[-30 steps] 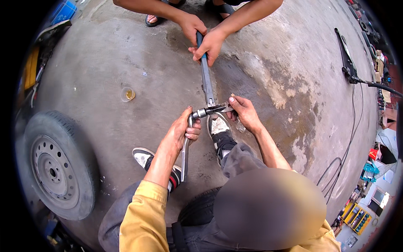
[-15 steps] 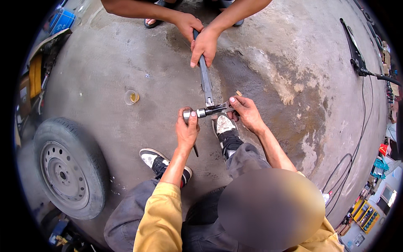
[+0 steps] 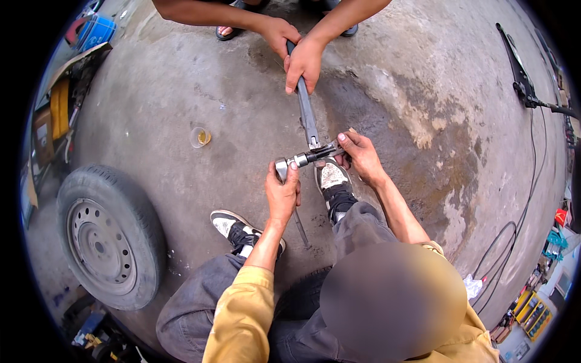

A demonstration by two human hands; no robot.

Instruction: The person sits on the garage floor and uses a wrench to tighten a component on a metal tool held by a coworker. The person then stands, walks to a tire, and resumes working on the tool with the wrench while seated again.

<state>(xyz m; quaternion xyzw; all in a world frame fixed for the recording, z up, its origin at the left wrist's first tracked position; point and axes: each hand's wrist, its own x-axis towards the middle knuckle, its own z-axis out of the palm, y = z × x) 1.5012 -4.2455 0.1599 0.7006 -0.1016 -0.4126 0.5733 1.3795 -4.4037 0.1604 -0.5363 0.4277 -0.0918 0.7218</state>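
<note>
My left hand (image 3: 282,193) is wrapped round the head of a steel wrench (image 3: 299,224), whose long handle slants down beneath it. A socket with a dark splined piece (image 3: 308,158) runs from that head toward my right hand (image 3: 360,154). That hand pinches a metal piece (image 3: 336,151) at the far end, partly hidden by its fingers. A long grey bar (image 3: 308,121) meets this assembly from above, its upper end gripped by another person's two hands (image 3: 302,63). The joint sits just over my white-and-black shoe (image 3: 333,178).
A wheel (image 3: 106,242) stands at the left, near a cup of yellowish liquid (image 3: 200,137). A black jack-like tool (image 3: 523,88) and loose cables (image 3: 513,236) lie at the right. A blue bin (image 3: 97,33) and yellow tool case (image 3: 529,314) are at the edges.
My left hand has moved up to the wrench head, and the handle now slants toward the right instead of hanging straight down. The scene has shifted slightly rightward in the view.
</note>
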